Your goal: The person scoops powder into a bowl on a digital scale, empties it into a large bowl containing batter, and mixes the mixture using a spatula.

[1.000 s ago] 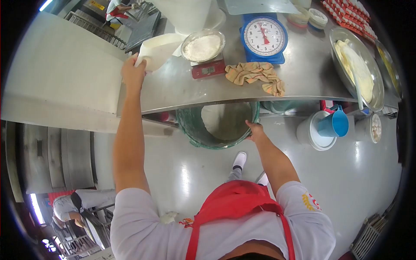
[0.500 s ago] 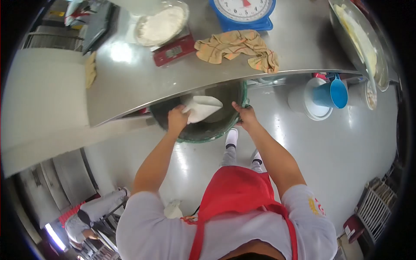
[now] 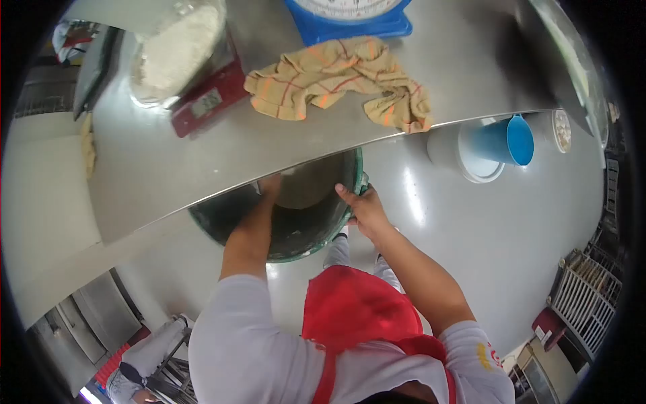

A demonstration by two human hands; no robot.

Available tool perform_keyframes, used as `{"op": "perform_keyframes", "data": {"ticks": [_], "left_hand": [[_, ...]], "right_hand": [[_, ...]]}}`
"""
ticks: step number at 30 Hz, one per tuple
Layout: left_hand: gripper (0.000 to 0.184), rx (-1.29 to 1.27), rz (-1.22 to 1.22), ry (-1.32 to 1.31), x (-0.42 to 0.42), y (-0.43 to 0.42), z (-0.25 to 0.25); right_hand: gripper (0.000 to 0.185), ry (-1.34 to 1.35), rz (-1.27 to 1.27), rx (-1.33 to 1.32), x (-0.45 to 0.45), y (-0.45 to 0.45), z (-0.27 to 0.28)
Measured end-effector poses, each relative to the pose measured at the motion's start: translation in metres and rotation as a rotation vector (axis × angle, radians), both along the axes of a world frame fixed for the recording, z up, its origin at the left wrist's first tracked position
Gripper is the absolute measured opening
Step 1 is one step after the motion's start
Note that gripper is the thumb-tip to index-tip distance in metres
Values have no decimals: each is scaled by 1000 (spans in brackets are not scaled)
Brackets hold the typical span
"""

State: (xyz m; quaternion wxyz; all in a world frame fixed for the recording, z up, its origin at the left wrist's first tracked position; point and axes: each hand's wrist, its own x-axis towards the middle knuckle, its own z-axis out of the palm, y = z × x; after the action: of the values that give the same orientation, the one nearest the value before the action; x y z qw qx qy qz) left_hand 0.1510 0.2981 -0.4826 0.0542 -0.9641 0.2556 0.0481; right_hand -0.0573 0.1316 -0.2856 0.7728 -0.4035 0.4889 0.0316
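Observation:
The green bin (image 3: 296, 248) stands partly under the steel table. My left hand (image 3: 271, 183) reaches down inside it, closed on the white scoop (image 3: 258, 188); only a sliver of the scoop shows, and the table edge hides part of the fingers. My right hand (image 3: 363, 207) grips the bin's right rim, thumb on the inner side. Pale powder (image 3: 306, 187) lies in the bin. Above on the table, a bowl of white powder (image 3: 178, 50) rests on a red digital scale (image 3: 208, 101), left of a crumpled checked cloth (image 3: 336, 74).
The steel table's front edge (image 3: 282, 168) overhangs the bin. A blue dial scale (image 3: 350, 23) stands behind the cloth. Right of the bin are a white bucket (image 3: 479, 161) and a blue jug (image 3: 519, 141). A co-worker (image 3: 124, 380) is at lower left, near racks.
My left hand has moved from the table's left side down into the bin with the scoop, now deeper under the edge. My right hand stays on the rim. The view has shifted toward the bin.

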Motion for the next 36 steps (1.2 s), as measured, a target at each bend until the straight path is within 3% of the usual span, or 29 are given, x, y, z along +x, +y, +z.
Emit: {"op": "perform_keyframes", "data": {"ticks": [3,5,7,9,14,16,19,24,26,28,36], "left_hand": [[38,-61,218,213,-20,6,90],[29,-506,162,257,-37,8,124],[29,-491,198,224,-51,35,144],[30,-688,190,235,-67,63,181],[25,-747,308,252,-97,115,302],[23,-977,419,320,-93,125,346],[13,-839,370,176,-64,119,439],[19,-676,163,-345,17,77,522],[17,-635,81,-480,33,50,537],[14,-588,-154,-628,54,32,542],[10,-608,-166,-635,88,20,534]], "right_hand": [[57,-24,-9,16,4,4,-4],[56,-23,10,23,-1,-3,2],[57,-62,41,67,-2,-5,12],[61,-117,30,118,-1,-3,10],[70,-75,69,109,-3,-4,18],[70,-132,71,109,-4,-6,20],[68,-148,90,203,-5,-6,13],[65,-89,32,191,-1,-5,14],[67,-82,-17,207,-3,-4,15],[67,-76,-9,193,-2,-5,15],[66,26,-55,133,-1,-2,19]]}}
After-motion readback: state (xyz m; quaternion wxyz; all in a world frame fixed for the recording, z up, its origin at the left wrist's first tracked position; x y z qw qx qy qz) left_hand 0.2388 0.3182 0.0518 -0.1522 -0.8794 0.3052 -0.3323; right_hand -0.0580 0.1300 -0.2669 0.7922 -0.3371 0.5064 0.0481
